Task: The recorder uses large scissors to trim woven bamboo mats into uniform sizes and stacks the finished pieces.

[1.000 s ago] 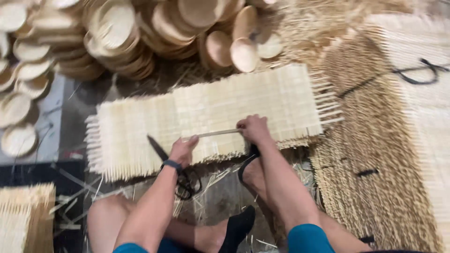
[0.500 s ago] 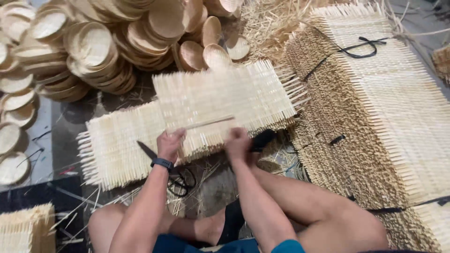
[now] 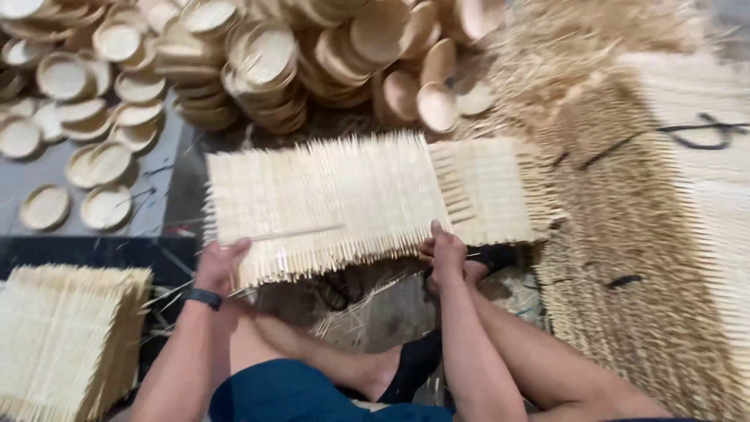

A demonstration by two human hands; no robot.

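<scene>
Head view. Your left hand [image 3: 221, 264] sits at lower left of centre, fingers closed on the near left corner of the mat [image 3: 328, 205]; a dark band [image 3: 205, 298] circles that wrist. Your right hand [image 3: 447, 252] is at centre, just below the middle of the frame, clamped on the mat's near edge. The two hands are well apart, one toward each end of that edge.

The mat is a pale woven panel of thin strips, lying across the centre of the frame and tilted slightly. A single loose strip [image 3: 291, 233] lies on it near your left hand. A second panel [image 3: 488, 191] overlaps its right end.

Upper left and top: stacks of shallow woven bowls [image 3: 258, 59], with more spread singly on the grey floor [image 3: 168, 168]. Lower left corner: a stack of panels [image 3: 62, 336]. Right side: a large darker woven sheet [image 3: 648, 258], blurred, with a black cord [image 3: 703, 133] lying on it. Your legs [image 3: 547, 367] fill the bottom centre.
</scene>
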